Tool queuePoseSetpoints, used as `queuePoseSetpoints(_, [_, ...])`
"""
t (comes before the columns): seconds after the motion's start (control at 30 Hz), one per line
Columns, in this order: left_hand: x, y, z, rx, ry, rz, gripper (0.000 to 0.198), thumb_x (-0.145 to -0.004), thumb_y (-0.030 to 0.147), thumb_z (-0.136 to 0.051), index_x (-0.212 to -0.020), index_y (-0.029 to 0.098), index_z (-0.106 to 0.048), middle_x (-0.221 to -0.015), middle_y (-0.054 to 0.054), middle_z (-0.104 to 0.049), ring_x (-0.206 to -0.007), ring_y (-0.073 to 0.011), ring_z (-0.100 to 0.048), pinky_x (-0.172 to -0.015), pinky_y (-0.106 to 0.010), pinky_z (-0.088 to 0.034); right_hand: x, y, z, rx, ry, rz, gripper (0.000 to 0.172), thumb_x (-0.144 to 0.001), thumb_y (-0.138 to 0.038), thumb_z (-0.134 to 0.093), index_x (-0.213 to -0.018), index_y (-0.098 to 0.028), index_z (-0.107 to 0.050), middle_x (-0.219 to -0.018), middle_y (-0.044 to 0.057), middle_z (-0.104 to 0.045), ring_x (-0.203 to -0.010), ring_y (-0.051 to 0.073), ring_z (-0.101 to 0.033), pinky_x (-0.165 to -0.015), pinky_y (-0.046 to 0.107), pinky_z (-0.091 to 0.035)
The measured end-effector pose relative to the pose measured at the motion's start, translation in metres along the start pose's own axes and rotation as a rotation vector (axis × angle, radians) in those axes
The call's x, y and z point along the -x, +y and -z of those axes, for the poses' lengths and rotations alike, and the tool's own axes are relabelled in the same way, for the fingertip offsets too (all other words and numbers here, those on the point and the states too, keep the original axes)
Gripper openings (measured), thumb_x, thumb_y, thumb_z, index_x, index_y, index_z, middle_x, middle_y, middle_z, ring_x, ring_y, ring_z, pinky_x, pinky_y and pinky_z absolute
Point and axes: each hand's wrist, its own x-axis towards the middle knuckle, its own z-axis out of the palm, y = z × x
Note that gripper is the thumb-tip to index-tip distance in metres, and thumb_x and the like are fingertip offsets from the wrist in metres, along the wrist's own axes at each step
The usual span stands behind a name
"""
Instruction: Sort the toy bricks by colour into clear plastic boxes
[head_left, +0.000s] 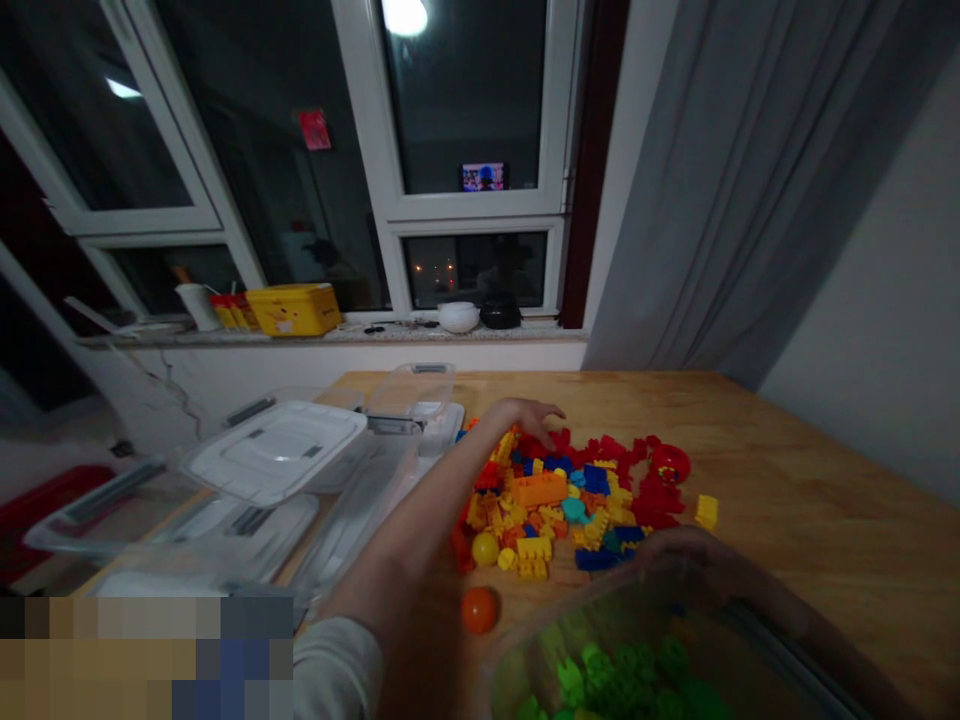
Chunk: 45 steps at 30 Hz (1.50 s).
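Note:
A pile of toy bricks (570, 500), red, yellow, orange and blue, lies on the wooden table (810, 480). My left hand (529, 415) reaches across it to the far side. Its fingers are stretched out and rest on the red bricks, with nothing visibly held. My right hand (694, 548) is wrapped over the far rim of a clear plastic bin (600, 640) at the bottom of the view. The bin holds green bricks (615, 680) and is tilted close to the pile. An orange ball (480, 609) and a yellow ball (485, 548) lie at the pile's near left edge.
Several clear bins with white lids (277, 450) are stacked on the table's left part. A lone yellow brick (706, 511) lies to the right of the pile. On the windowsill stand a yellow box (294, 309), a white bowl (458, 316) and a black bowl (500, 314). A grey curtain (735, 200) hangs at the right.

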Motion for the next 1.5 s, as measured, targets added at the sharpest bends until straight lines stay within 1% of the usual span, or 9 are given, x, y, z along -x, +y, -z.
queuePoseSetpoints(0.1, [0.005, -0.005, -0.009, 0.014, -0.031, 0.048, 0.050, -0.093, 0.038, -0.075, -0.137, 0.019, -0.061, -0.136, -0.012, -0.065, -0.117, -0.0281, -0.066, -0.100, -0.052, -0.057, -0.001, 0.003, 0.005, 0.032, 0.003, 0.001, 0.038, -0.064, -0.027, -0.075, -0.100, -0.025, -0.084, -0.106, 0.006, -0.086, -0.099, 0.031, -0.077, -0.091, 0.041, -0.058])
queuePoseSetpoints(0.2, [0.007, -0.003, -0.018, 0.069, 0.016, 0.038, 0.039, -0.099, 0.038, -0.067, -0.132, 0.017, -0.063, -0.133, -0.011, -0.066, -0.115, -0.0262, -0.067, -0.097, -0.050, -0.059, 0.000, 0.002, 0.005, 0.056, 0.010, -0.011, 0.039, -0.063, -0.029, -0.074, -0.101, -0.024, -0.084, -0.107, 0.008, -0.086, -0.102, 0.034, -0.076, -0.091, 0.043, -0.058])
queuePoseSetpoints(0.43, [0.019, -0.003, -0.017, 0.162, 0.228, 0.026, 0.041, -0.101, 0.039, -0.063, -0.136, 0.018, -0.060, -0.132, -0.012, -0.065, -0.111, -0.0250, -0.068, -0.093, -0.047, -0.061, 0.002, -0.005, 0.000, 0.079, 0.006, 0.010, 0.041, -0.069, -0.036, -0.071, -0.105, -0.021, -0.082, -0.113, 0.012, -0.085, -0.111, 0.039, -0.074, -0.100, 0.051, -0.056])
queuePoseSetpoints(0.63, [0.032, -0.003, -0.032, 0.022, 0.057, 0.090, 0.036, -0.099, 0.040, -0.067, -0.126, 0.017, -0.066, -0.129, -0.009, -0.067, -0.110, -0.0261, -0.068, -0.092, -0.046, -0.061, -0.002, 0.007, 0.010, 0.133, 0.011, 0.019, 0.039, -0.065, -0.037, -0.075, -0.100, -0.023, -0.084, -0.105, 0.011, -0.086, -0.099, 0.036, -0.077, -0.091, 0.049, -0.060])
queuePoseSetpoints(0.73, [0.036, 0.001, -0.043, -0.036, 0.015, 0.103, 0.035, -0.100, 0.039, -0.066, -0.127, 0.017, -0.065, -0.129, -0.010, -0.067, -0.110, -0.0250, -0.068, -0.094, -0.046, -0.060, -0.001, 0.009, 0.011, 0.144, 0.030, 0.032, 0.039, -0.071, -0.039, -0.072, -0.105, -0.022, -0.083, -0.110, 0.011, -0.085, -0.106, 0.037, -0.077, -0.095, 0.050, -0.059])
queuePoseSetpoints(1.07, [0.039, 0.006, -0.061, -0.118, 0.116, 0.156, 0.036, -0.100, 0.039, -0.065, -0.129, 0.018, -0.065, -0.130, -0.011, -0.067, -0.112, -0.0248, -0.067, -0.095, -0.047, -0.060, -0.008, -0.004, 0.020, 0.277, -0.082, -0.012, 0.040, -0.070, -0.047, -0.078, -0.103, -0.024, -0.085, -0.102, 0.010, -0.086, -0.097, 0.034, -0.078, -0.091, 0.047, -0.062])
queuePoseSetpoints(1.27, [0.043, 0.009, -0.071, -0.114, 0.198, 0.130, 0.035, -0.100, 0.039, -0.065, -0.128, 0.018, -0.065, -0.131, -0.011, -0.067, -0.113, -0.0251, -0.067, -0.096, -0.048, -0.059, -0.005, 0.003, 0.012, 0.076, -0.048, -0.015, 0.037, -0.069, -0.039, -0.077, -0.103, -0.026, -0.084, -0.109, 0.009, -0.086, -0.110, 0.038, -0.076, -0.103, 0.051, -0.056])
queuePoseSetpoints(1.37, [0.048, 0.010, -0.072, -0.113, 0.254, 0.138, 0.035, -0.100, 0.039, -0.065, -0.129, 0.019, -0.065, -0.133, -0.011, -0.066, -0.115, -0.0253, -0.066, -0.098, -0.049, -0.058, -0.002, 0.005, 0.006, -0.009, -0.013, -0.016, 0.033, -0.067, -0.036, -0.078, -0.097, -0.025, -0.085, -0.105, 0.008, -0.087, -0.110, 0.038, -0.076, -0.101, 0.049, -0.056])
queuePoseSetpoints(1.5, [0.055, 0.008, -0.063, -0.101, 0.299, 0.120, 0.035, -0.100, 0.041, -0.065, -0.125, 0.018, -0.066, -0.127, -0.010, -0.069, -0.112, -0.0246, -0.068, -0.097, -0.048, -0.059, 0.000, 0.006, 0.007, 0.054, 0.073, -0.005, 0.030, -0.065, -0.031, -0.076, -0.093, -0.025, -0.086, -0.102, 0.007, -0.087, -0.105, 0.037, -0.077, -0.096, 0.049, -0.058])
